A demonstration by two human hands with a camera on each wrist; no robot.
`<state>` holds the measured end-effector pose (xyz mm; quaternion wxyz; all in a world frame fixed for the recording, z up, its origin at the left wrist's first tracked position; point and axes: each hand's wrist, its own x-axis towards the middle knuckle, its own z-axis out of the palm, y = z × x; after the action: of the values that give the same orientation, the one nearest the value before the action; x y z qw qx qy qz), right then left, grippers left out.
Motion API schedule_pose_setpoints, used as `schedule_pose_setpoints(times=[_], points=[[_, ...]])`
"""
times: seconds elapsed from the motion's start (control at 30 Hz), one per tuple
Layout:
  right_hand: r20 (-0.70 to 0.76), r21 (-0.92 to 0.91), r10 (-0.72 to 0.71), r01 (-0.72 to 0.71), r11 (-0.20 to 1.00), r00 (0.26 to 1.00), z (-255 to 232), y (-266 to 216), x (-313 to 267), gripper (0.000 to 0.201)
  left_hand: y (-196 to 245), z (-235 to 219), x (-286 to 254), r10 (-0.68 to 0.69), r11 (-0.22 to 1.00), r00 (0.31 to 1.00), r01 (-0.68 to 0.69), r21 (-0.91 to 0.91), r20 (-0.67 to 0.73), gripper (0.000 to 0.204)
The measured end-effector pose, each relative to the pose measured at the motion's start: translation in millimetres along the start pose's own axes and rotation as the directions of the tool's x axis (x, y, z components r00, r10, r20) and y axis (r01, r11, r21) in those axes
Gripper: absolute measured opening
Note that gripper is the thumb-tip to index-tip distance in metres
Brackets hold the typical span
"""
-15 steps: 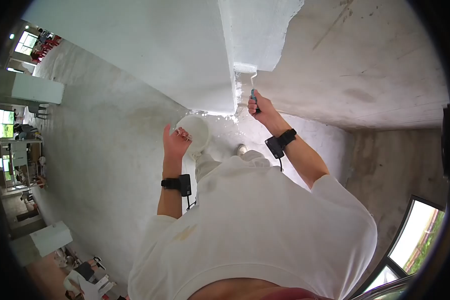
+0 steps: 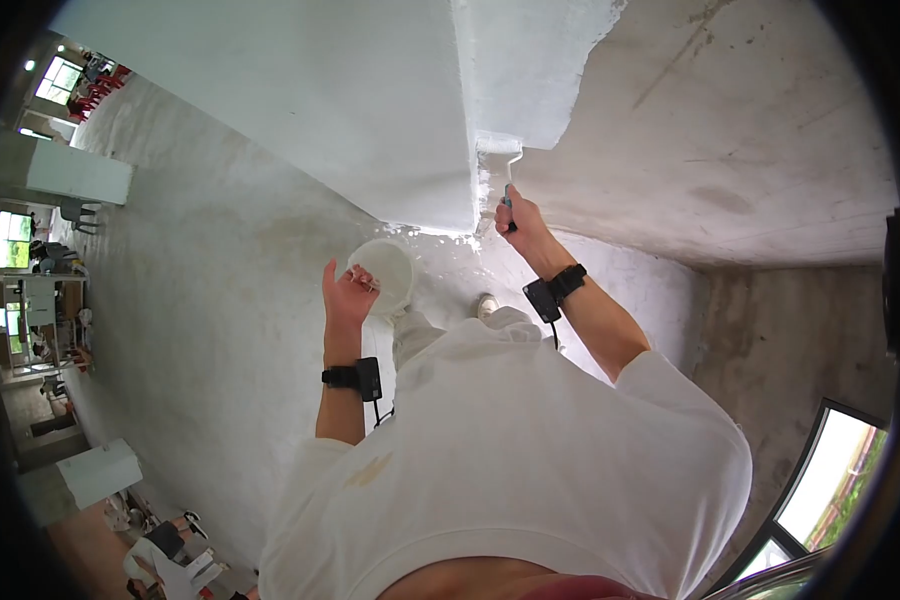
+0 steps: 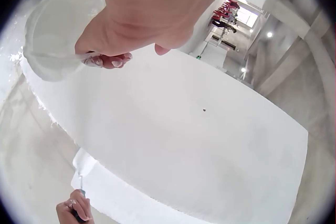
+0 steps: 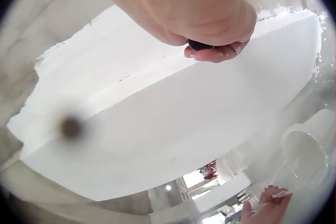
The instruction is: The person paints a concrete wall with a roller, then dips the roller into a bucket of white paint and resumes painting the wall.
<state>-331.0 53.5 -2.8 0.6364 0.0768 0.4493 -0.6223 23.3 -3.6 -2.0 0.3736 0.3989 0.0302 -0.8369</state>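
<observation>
My right hand (image 2: 521, 226) grips a small paint roller by its blue and black handle (image 2: 508, 196). The roller's white sleeve (image 2: 498, 144) lies against the wall beside the inner corner, at the lower edge of the fresh white paint. In the right wrist view, the handle's dark end (image 4: 200, 45) shows under the palm and the sleeve is hidden. My left hand (image 2: 349, 296), with paint-smeared fingers, is curled round the thin handle of a pale bucket (image 2: 395, 268). That handle (image 3: 60, 55) runs across the bucket's mouth to the fingers in the left wrist view.
A white-painted wall face (image 2: 370, 110) meets the partly painted wall at the corner. Bare grey wall (image 2: 690, 130) extends to the right. Paint spots dot the floor (image 2: 240, 270) near the wall's foot. A window (image 2: 830, 475) is at lower right; furniture and a person stand far left.
The roller and right hand have shifted slightly down in the head view, the sleeve still at the wall. The left hand keeps hold of the bucket, almost unmoved.
</observation>
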Motion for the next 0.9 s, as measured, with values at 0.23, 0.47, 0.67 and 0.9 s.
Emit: schedule_pose_setpoints(times=[0.23, 0.47, 0.67, 0.9], points=[[0.01, -0.033, -0.075, 0.075, 0.997, 0.997, 16.8, -5.4, -22.3, 0.034, -1.0, -8.4, -0.6, 0.002, 0.998, 1.0, -0.002, -0.067, -0.012, 0.042], [-0.06, 0.054, 0.018, -0.015, 0.998, 0.998, -10.1, -1.1, 32.5, 0.033, -2.7, -7.4, -11.2, 0.026, 0.997, 0.999, -0.029, -0.075, -0.043, 0.042], [-0.051, 0.078, 0.04, -0.036, 0.996, 0.998, -17.0, -1.2, 32.9, 0.033, -3.6, -9.3, -17.9, 0.027, 0.994, 0.998, -0.033, -0.102, -0.056, 0.041], [0.048, 0.026, -0.064, 0.063, 0.998, 0.997, 20.1, -14.6, -51.5, 0.034, -2.6, -17.1, -17.4, 0.001, 0.995, 1.0, -0.004, -0.099, -0.03, 0.041]])
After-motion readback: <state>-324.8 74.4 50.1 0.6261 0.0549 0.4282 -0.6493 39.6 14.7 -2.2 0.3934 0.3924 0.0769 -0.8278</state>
